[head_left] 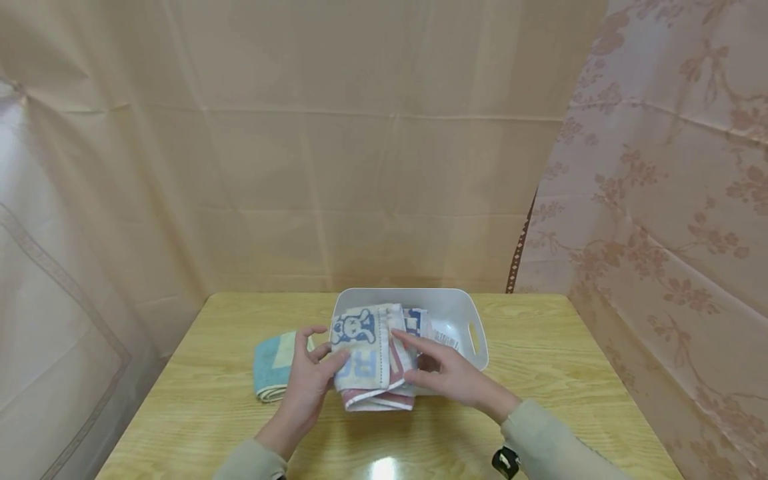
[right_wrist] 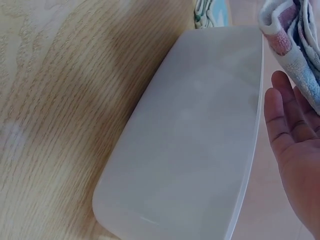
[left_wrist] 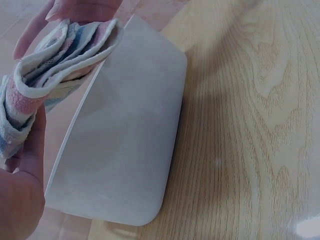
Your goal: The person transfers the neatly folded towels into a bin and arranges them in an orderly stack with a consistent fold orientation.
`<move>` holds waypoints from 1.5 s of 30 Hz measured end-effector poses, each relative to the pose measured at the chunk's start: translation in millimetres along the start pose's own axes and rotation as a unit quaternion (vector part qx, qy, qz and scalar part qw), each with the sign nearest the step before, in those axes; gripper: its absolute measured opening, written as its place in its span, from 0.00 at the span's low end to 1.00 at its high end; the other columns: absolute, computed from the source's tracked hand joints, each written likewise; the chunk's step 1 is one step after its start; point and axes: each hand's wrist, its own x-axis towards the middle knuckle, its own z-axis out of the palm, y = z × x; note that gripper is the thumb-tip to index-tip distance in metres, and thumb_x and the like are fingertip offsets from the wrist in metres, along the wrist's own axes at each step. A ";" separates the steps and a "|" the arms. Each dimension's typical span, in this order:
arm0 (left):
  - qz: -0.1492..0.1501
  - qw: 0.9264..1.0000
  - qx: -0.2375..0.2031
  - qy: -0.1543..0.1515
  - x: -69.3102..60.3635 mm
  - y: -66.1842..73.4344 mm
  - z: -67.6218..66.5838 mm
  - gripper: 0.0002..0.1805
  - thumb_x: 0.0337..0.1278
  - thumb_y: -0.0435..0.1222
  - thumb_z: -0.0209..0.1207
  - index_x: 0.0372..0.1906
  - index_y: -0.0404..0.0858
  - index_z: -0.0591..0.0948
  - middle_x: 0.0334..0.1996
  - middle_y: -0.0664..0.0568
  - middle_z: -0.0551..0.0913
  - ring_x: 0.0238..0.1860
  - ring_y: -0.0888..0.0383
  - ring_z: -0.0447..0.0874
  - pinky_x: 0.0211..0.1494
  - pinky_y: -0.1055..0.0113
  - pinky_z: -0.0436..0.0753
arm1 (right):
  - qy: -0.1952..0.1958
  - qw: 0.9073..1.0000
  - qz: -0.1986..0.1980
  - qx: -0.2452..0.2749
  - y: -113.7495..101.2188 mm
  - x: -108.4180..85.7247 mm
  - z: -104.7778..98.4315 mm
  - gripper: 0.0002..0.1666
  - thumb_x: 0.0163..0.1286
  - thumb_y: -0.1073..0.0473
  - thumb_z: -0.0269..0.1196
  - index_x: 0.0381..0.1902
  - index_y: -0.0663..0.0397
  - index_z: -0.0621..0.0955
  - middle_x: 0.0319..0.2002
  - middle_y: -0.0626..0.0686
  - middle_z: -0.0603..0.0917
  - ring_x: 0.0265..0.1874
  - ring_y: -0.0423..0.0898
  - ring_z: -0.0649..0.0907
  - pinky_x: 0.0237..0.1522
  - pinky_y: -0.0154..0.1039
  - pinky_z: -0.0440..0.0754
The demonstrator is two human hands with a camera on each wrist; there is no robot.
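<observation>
A folded towel [head_left: 363, 347], white with a blue bear print and pink edges, hangs over the near side of a white plastic basket [head_left: 471, 307]. My left hand [head_left: 310, 380] grips its left side, thumb on top. At the towel's right side is my right hand [head_left: 447, 377], its fingers extended and close against the cloth. The right wrist view shows those fingers [right_wrist: 292, 117] fairly straight beside the folded towel [right_wrist: 295, 50]. In the left wrist view, the towel's layered folds [left_wrist: 65, 65] rise above the basket's outer wall [left_wrist: 120, 120].
Left of the basket, a folded teal and cream towel [head_left: 273, 367] lies on the wooden table [head_left: 198, 407]. A navy-and-white patterned cloth [head_left: 415, 320] shows inside the basket, behind the held towel. Curtains [head_left: 384, 167] hang behind the table and at both sides.
</observation>
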 end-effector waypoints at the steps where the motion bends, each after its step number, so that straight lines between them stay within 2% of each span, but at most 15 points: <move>1: 0.002 1.000 0.000 0.001 0.0 -0.3 0.3 0.33 0.61 0.28 0.66 0.64 0.45 0.61 0.47 0.44 0.83 0.36 0.52 0.88 0.36 0.63 0.87 | 0.001 1.000 0.005 -0.003 -0.2 -0.1 0.0 0.39 0.73 0.52 0.66 0.78 0.38 0.66 0.74 0.52 0.71 0.49 0.44 0.79 0.53 0.36 0.80; 6: 0.011 1.000 0.014 -0.007 0.3 -1.0 1.7 0.27 0.62 0.28 0.66 0.61 0.44 0.66 0.49 0.43 0.83 0.37 0.51 0.88 0.35 0.62 0.87 | 0.010 0.999 0.031 -0.013 -0.5 -0.2 0.8 0.39 0.72 0.48 0.67 0.78 0.30 0.66 0.75 0.47 0.70 0.61 0.45 0.75 0.62 0.38 0.74; 9: 0.012 0.999 0.030 -0.014 0.2 -0.5 3.3 0.22 0.64 0.29 0.65 0.59 0.41 0.71 0.51 0.42 0.82 0.39 0.51 0.87 0.37 0.62 0.88 | 0.012 0.999 0.031 -0.006 1.0 0.0 1.9 0.39 0.72 0.50 0.67 0.78 0.34 0.67 0.73 0.49 0.72 0.62 0.47 0.76 0.63 0.38 0.75; 14: 0.003 0.998 0.051 -0.029 -0.5 0.7 7.0 0.18 0.66 0.30 0.64 0.59 0.37 0.78 0.55 0.40 0.79 0.41 0.52 0.87 0.39 0.61 0.88 | 0.023 0.999 0.043 -0.002 4.1 0.3 3.4 0.36 0.72 0.50 0.67 0.76 0.38 0.70 0.68 0.52 0.77 0.53 0.46 0.78 0.56 0.35 0.77; 21: -0.024 0.996 0.063 -0.066 0.7 0.4 9.6 0.24 0.63 0.30 0.65 0.63 0.39 0.76 0.55 0.41 0.78 0.40 0.52 0.86 0.38 0.58 0.88 | 0.043 0.994 0.098 0.010 3.4 1.0 3.9 0.35 0.71 0.47 0.67 0.74 0.37 0.73 0.52 0.51 0.83 0.42 0.44 0.79 0.44 0.34 0.79; 25: -0.029 0.992 0.095 -0.073 2.7 2.4 9.8 0.25 0.63 0.33 0.66 0.64 0.40 0.76 0.55 0.40 0.78 0.39 0.53 0.85 0.36 0.57 0.87 | 0.052 0.991 0.120 0.011 1.5 1.9 3.7 0.35 0.70 0.46 0.68 0.73 0.36 0.74 0.53 0.51 0.83 0.43 0.45 0.80 0.46 0.35 0.79; 31: -0.034 0.986 0.134 -0.090 8.5 9.5 9.7 0.25 0.62 0.34 0.68 0.64 0.41 0.77 0.59 0.38 0.76 0.40 0.52 0.85 0.36 0.58 0.88 | 0.050 0.989 0.139 0.033 1.1 5.5 0.9 0.35 0.70 0.47 0.69 0.73 0.38 0.74 0.61 0.54 0.81 0.47 0.46 0.81 0.47 0.37 0.81; 40: -0.043 0.980 0.156 -0.115 23.8 18.3 12.6 0.28 0.62 0.37 0.68 0.67 0.42 0.75 0.64 0.38 0.74 0.45 0.51 0.84 0.40 0.58 0.89 | 0.053 0.982 0.153 0.097 3.0 14.1 -9.3 0.35 0.72 0.52 0.67 0.74 0.45 0.73 0.49 0.55 0.83 0.38 0.47 0.80 0.36 0.39 0.84; 43: -0.048 0.979 0.159 -0.118 28.5 21.4 14.6 0.28 0.63 0.36 0.68 0.67 0.42 0.75 0.63 0.38 0.75 0.45 0.50 0.84 0.40 0.57 0.89 | 0.059 0.980 0.165 0.098 3.2 16.6 -12.3 0.34 0.72 0.52 0.67 0.74 0.45 0.73 0.46 0.55 0.83 0.37 0.47 0.79 0.36 0.41 0.84; 45: -0.053 0.978 0.166 -0.119 31.5 24.1 16.1 0.28 0.62 0.36 0.68 0.67 0.43 0.75 0.63 0.39 0.75 0.44 0.51 0.84 0.40 0.57 0.89 | 0.065 0.978 0.176 0.095 3.0 18.7 -13.9 0.34 0.72 0.51 0.67 0.73 0.43 0.74 0.49 0.54 0.82 0.39 0.47 0.79 0.38 0.42 0.83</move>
